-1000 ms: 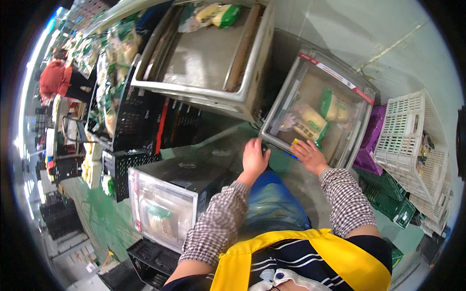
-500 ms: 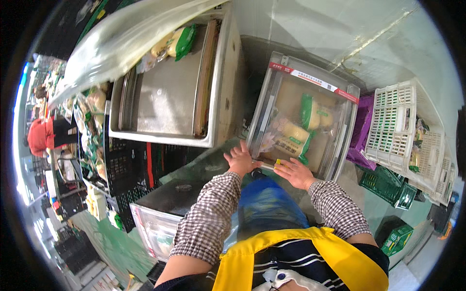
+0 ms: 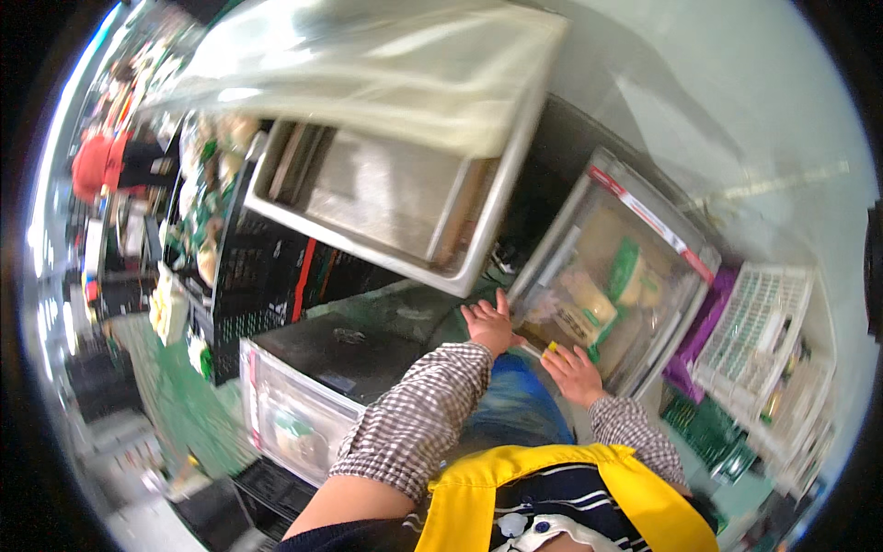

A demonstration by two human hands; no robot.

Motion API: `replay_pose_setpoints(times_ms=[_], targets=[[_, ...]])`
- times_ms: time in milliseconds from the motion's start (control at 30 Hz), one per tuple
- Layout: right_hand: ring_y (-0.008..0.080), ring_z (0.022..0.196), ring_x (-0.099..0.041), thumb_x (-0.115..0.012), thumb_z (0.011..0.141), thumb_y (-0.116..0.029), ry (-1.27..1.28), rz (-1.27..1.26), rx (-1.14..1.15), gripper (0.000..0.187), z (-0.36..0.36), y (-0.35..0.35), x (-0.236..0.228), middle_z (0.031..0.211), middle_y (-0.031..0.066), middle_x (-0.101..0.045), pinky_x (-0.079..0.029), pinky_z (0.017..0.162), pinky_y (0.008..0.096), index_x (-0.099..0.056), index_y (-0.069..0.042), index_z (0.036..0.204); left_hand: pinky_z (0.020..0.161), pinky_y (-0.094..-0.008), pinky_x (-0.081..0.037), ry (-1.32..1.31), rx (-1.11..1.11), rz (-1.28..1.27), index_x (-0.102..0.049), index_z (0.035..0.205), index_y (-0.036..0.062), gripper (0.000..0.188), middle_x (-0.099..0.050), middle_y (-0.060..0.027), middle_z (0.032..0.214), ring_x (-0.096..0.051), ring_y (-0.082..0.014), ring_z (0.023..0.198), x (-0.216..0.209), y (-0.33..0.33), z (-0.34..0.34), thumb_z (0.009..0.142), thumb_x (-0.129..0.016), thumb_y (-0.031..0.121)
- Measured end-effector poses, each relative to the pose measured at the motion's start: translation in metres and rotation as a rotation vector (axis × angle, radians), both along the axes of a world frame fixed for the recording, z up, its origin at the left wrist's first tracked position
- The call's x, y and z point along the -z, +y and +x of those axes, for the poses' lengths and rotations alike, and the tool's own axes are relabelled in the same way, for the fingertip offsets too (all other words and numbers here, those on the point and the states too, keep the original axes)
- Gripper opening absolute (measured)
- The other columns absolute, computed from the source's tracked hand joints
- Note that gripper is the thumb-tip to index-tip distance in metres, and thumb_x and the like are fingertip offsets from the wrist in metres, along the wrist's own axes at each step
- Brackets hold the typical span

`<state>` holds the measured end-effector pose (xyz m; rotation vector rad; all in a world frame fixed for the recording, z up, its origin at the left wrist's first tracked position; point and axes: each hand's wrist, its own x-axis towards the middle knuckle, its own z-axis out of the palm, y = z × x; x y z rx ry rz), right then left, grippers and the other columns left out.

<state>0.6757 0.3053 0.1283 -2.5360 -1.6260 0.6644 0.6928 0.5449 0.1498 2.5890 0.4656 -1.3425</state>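
My left hand, fingers spread, is at the near left corner of a clear-lidded case with a red-and-white strip. Along the same near edge is my right hand, its fingers stretched out. A small yellow piece shows at its fingertips; whether it is held or part of the case is unclear. Under the clear lid lie pale food packs with green ends, such as this pack. Blue fabric shows below my hands.
A deep pale tub stands at the left, partly under a plastic sheet. Another clear-fronted case is at lower left, near black crates. White baskets and a green crate stand right. A person in red is far left.
The view has turned, so the case and tub appear tilted and shifted right and lower. The plastic sheet now hides the packs seen in the tub. Both hands stay at the case's near edge.
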Motion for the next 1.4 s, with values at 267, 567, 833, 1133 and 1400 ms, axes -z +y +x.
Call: replay_pose_setpoints(times_ms=[267,567,833,1133,1400], targets=[[0.0265,0.128,-0.025,-0.054,0.081,-0.024,-0.138,-0.099,-0.128,0.056,-0.005,0.013,0.002,0.139,0.0059,-0.030,-0.021,0.105,0.0457,-0.036,-0.011,0.132,0.102,-0.0500,-0.022,-0.489,-0.161,-0.243,-0.018,0.138,0.0061,0.092,-0.037,-0.0215,0.130,-0.031,-0.0364,0.124,0.021,0.023,-0.050,0.072,-0.063,0.051],[0.0366,0.133,-0.012,-0.065,0.064,-0.020,0.114,-0.324,-0.143,0.087,-0.007,0.027,-0.036,0.143,0.0249,-0.011,-0.019,0.108,0.0362,-0.021,0.006,0.134,0.070,-0.0402,-0.049,-0.597,-1.403,-0.291,-0.062,0.086,-0.0021,0.038,-0.063,-0.0207,0.083,-0.062,-0.0320,0.078,0.047,0.043,-0.365,0.075,-0.061,0.034],[0.0393,0.133,-0.011,-0.067,0.062,-0.025,0.138,-0.410,-0.145,0.096,0.035,0.022,-0.005,0.142,0.0291,-0.006,-0.018,0.108,0.0374,-0.015,0.010,0.134,0.091,-0.0509,-0.038,-1.604,-2.836,-1.001,-0.039,0.120,-0.0014,0.041,-0.036,-0.0175,0.131,-0.032,-0.0319,0.124,0.057,0.069,-0.463,0.086,-0.053,0.019],[0.0312,0.135,-0.010,-0.057,0.074,-0.015,0.091,-0.604,-0.069,0.084,0.006,0.048,-0.020,0.146,0.0198,0.002,-0.020,0.108,0.0354,-0.006,0.002,0.139,0.099,-0.0463,-0.031,-1.674,-3.216,-1.032,-0.012,0.139,0.0055,0.075,-0.027,-0.0121,0.138,-0.033,-0.0295,0.125,0.062,0.079,-0.481,0.084,-0.055,0.032],[0.0363,0.133,-0.014,-0.059,0.073,-0.024,0.185,-0.408,-0.046,0.081,0.010,0.014,0.009,0.145,0.0214,-0.005,-0.024,0.106,0.0383,-0.016,0.003,0.136,0.068,-0.0391,-0.050,-1.018,-2.435,-1.007,-0.050,0.102,0.0023,0.021,-0.058,-0.0140,0.096,-0.059,-0.0268,0.088,-0.025,0.141,-0.376,0.089,-0.048,0.019]])
